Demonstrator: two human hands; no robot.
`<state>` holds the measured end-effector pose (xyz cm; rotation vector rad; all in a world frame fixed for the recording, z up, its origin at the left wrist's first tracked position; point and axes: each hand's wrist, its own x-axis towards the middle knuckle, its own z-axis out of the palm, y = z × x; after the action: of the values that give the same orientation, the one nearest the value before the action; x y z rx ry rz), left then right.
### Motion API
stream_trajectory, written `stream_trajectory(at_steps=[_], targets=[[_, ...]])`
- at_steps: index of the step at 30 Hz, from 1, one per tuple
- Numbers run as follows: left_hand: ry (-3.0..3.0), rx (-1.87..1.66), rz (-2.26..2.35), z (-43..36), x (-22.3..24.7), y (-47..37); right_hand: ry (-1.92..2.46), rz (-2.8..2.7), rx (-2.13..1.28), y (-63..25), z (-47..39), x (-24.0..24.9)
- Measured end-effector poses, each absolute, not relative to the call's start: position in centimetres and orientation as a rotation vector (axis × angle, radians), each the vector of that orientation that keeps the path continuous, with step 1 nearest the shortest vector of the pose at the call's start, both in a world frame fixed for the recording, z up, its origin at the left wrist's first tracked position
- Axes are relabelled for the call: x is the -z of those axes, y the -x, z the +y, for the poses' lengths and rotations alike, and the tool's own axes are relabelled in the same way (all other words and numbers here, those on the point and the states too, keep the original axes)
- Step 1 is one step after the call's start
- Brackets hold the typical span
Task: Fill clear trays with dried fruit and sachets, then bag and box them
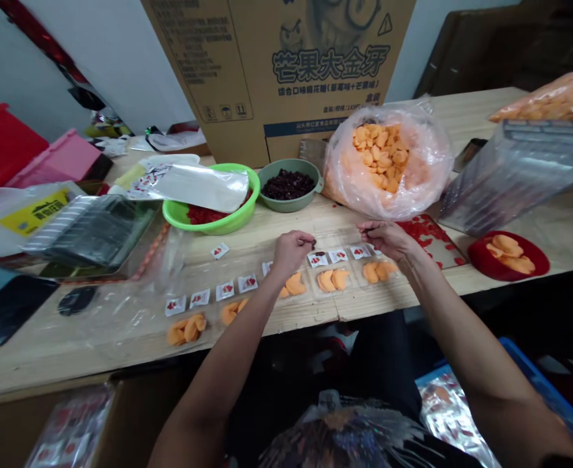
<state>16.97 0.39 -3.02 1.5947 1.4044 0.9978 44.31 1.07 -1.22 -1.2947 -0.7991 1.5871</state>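
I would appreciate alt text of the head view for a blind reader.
The left hand pinches a small dark piece over clear trays of orange pieces and white packets, the right hand nearby. Behind stand two green bowls and a bag of orange pieces.

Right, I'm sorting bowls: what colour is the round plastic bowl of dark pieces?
Greyish green bowl; head view.

1. Showing matt brown cardboard on the large carton (242, 140).
2. Revealing smooth wood grain along the tabletop (266, 227).
3. Displaying thin, crinkled, glossy plastic on the clear bag (435, 169).
4. Presenting smooth plastic on the bright green bowl (232, 222).
5. Exhibiting matt surfaces on the orange pieces (333, 280).
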Motion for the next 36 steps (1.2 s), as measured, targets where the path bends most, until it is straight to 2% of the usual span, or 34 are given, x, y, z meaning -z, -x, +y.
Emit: stream_trajectory(at_steps=[6, 15, 19, 24, 30, 36], targets=[[-2.077, -0.661, 1.462, 3.0, 3.7, -22.4, 1.348, -1.025, -1.54, -45.2, -0.3, 1.5], [-2.514, -0.248, 1.413, 4.3, 3.9, -23.0, 1.447, -1.325, -1.31, -46.5, 0.2, 3.5], [-2.498, -0.226, 1.43, 4.6, 3.8, -23.4, 1.553, -1.637, -0.995, -46.0, 2.1, 4.6], [-2.519, -0.203, 1.427, 4.3, 3.7, -23.6, 1.643, -1.931, -0.774, -44.9, 3.4, 5.4], [-2.602, -0.181, 1.304, 4.1, 3.9, -23.3, 1.53, -2.359, -0.466, -43.8, 3.4, 5.2], [-2.558, -0.286, 1.323, 4.2, 4.0, -22.9, 1.535, -2.53, -0.399, -43.8, 3.5, 5.0]])
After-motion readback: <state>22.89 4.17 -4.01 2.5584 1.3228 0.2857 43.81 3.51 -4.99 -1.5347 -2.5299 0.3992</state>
